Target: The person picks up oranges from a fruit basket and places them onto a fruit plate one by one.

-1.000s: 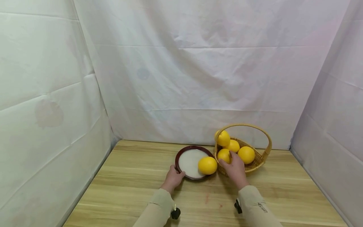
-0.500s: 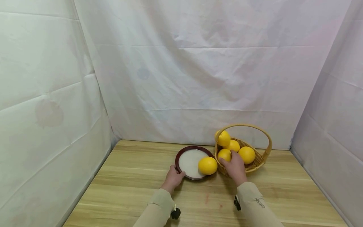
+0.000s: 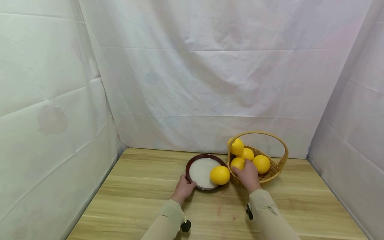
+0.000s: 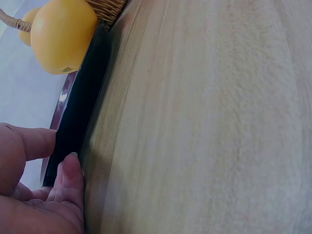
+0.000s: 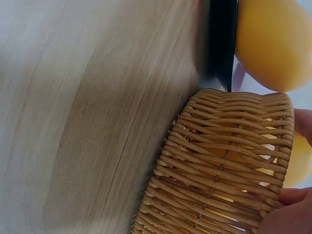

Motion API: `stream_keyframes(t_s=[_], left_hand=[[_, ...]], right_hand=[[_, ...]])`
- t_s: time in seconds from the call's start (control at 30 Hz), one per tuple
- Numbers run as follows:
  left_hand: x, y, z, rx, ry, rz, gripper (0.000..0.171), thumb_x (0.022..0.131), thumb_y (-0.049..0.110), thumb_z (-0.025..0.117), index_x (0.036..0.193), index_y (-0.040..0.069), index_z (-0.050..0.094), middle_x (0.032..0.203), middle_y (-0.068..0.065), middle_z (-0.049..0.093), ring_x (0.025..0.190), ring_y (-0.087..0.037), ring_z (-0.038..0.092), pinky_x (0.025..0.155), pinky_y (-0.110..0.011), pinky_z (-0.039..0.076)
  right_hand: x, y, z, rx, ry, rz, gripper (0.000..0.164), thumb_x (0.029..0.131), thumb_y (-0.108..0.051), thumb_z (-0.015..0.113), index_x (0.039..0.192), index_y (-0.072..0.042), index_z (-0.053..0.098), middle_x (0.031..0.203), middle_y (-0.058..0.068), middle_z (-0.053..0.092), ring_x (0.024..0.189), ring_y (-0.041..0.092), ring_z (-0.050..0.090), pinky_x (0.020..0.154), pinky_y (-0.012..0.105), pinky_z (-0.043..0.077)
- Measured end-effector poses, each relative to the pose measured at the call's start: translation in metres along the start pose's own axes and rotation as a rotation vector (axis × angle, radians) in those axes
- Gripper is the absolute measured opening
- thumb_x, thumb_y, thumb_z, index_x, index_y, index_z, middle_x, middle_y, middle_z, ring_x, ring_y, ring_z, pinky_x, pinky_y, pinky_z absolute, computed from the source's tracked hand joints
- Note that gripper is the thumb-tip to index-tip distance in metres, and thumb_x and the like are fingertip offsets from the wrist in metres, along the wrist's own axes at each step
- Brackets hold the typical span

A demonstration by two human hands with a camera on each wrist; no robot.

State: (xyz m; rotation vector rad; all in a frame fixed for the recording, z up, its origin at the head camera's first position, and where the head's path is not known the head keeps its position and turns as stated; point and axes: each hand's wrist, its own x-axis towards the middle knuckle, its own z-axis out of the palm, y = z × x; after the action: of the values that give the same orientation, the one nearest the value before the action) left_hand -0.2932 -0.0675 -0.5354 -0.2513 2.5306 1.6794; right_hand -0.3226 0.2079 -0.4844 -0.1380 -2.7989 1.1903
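Note:
My left hand (image 3: 184,189) pinches the near-left rim of a round plate (image 3: 188,168) with a dark red-brown edge and white inside. In the left wrist view, the thumb (image 4: 40,144) presses the rim while other fingers lie under the plate's dark side. One orange (image 3: 220,175) sits at the plate's right side. My right hand (image 3: 249,175) reaches into a wicker basket (image 3: 271,176) and grips the front-left orange (image 3: 237,163), partly covered by the fingers. In the right wrist view, the woven wall (image 5: 219,156) hides much of that grip.
Several other oranges lie in the basket, among them a right-hand one (image 3: 262,164) and one at the back left (image 3: 237,146). The tall basket handle (image 3: 259,132) arches over them. White cloth (image 3: 192,100) hangs behind and beside the wooden table (image 3: 144,173).
The right wrist and sleeve have shifted slightly to the left, and the right fingers stay at the same orange in the basket. The left hand and plate have hardly moved.

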Motion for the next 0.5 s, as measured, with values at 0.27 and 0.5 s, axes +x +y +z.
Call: stream_keyframes(t_s=[0.27,0.5], left_hand=[[0.0014,0.0004,0.0005,0.003,-0.006,-0.017,0.052,0.096,0.015,0.065,0.138,-0.005,0.041,0.111,-0.017,0.059,0.098,-0.026,0.054,0.086,-0.039,0.046],[0.0006,0.0008,0.0004,-0.004,-0.003,-0.013,0.05,0.096,0.014,0.065,0.136,-0.006,0.041,0.111,-0.017,0.058,0.097,-0.026,0.053,0.086,-0.039,0.046]], right_hand=[[0.0021,0.0005,0.0014,-0.02,0.003,0.012,0.079,0.093,-0.034,0.069,0.144,0.015,0.035,0.141,0.037,0.046,0.13,0.049,0.047,0.107,0.062,0.041],[0.0021,-0.0005,0.0018,-0.046,-0.001,0.018,0.076,0.093,-0.037,0.069,0.14,0.015,0.039,0.135,0.037,0.05,0.122,0.047,0.051,0.099,0.06,0.045]])
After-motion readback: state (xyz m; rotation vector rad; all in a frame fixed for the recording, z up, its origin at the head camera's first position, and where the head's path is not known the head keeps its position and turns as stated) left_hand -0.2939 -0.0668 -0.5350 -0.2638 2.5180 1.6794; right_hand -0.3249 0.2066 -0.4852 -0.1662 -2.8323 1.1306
